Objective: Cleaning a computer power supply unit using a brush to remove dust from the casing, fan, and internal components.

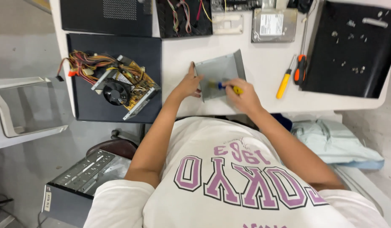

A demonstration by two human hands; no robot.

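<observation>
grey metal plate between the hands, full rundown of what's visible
The grey metal plate is a thin, dull sheet-metal piece, roughly square, with its far right edge bent upward into a flange. It lies flat on the white table, near the front edge. The left hand steadies its left edge; the right hand holds a screwdriver with a yellow-and-blue handle over its lower part. The tip is blurred, so contact is unclear.

Bare white tabletop (263, 67) is lying open between the grey metal drive casing (220, 72) and the yellow-handled screwdriver (283, 84) — a hand could be passing there. The orange-handled screwdriver (300, 68) and the black panel (351, 46) strewn with screws are closing off the right. To the left, the opened power supply (119, 84) with its wire bundle is crowding the dark panel (115, 76) — the hard drive (273, 24) is blocking the far edge.
</observation>
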